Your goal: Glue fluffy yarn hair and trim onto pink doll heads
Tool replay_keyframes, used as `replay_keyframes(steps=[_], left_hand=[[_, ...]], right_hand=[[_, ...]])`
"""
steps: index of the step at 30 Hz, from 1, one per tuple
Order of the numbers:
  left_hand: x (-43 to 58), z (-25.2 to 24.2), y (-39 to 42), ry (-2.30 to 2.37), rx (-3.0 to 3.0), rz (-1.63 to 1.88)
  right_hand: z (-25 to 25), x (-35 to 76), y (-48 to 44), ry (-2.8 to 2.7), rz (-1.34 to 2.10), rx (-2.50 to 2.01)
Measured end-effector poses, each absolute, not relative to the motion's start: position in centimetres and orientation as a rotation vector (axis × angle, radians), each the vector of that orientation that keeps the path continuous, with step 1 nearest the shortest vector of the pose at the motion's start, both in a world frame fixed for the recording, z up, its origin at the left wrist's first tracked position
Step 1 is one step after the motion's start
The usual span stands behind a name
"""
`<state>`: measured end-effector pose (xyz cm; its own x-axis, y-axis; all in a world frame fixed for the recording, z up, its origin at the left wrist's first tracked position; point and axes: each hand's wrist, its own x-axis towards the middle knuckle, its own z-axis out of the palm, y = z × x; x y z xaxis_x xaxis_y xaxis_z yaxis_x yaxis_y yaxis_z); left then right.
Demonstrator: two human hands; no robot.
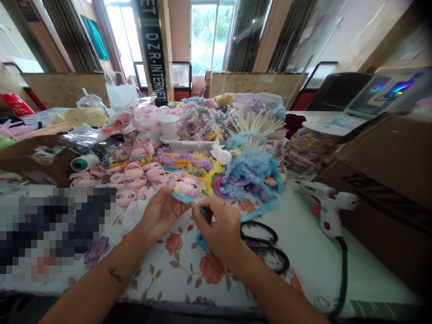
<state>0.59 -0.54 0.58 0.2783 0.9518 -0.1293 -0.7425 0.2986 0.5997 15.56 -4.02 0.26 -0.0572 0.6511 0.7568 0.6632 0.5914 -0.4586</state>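
My left hand grips a small pink doll face with big eyes, holding it up just above the table. A blue fuzzy cord wraps along the face's lower edge and trails off to the right. My right hand pinches that cord close under the doll face, fingers pressed together. Both hands hover over the flowered tablecloth.
Several loose pink doll faces lie left of my hands. Black scissors rest to the right, a white glue gun with a black cable beyond. Heaps of blue lace, yarn and bags fill the back. Cardboard boxes stand right.
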Motion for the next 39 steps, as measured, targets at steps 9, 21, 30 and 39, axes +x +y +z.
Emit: replay_keyframes(steps=[9,21,30,39], left_hand=[[0.67,0.67,-0.68,0.484,0.458,1.178],[0.84,0.7,-0.67,0.476,0.442,1.199],[0.69,0.5,-0.59,0.49,0.409,1.184],[0.96,0.91,-0.78,0.488,0.427,1.172]], right_hand=[[0.64,15.4,-4.09,-1.579,0.297,-1.17],[0.59,15.35,-3.8,-1.568,0.315,-1.157],[0.35,15.74,-3.77,-1.789,-0.111,-0.984],[0.44,15.6,-3.55,-1.615,0.192,-1.105]])
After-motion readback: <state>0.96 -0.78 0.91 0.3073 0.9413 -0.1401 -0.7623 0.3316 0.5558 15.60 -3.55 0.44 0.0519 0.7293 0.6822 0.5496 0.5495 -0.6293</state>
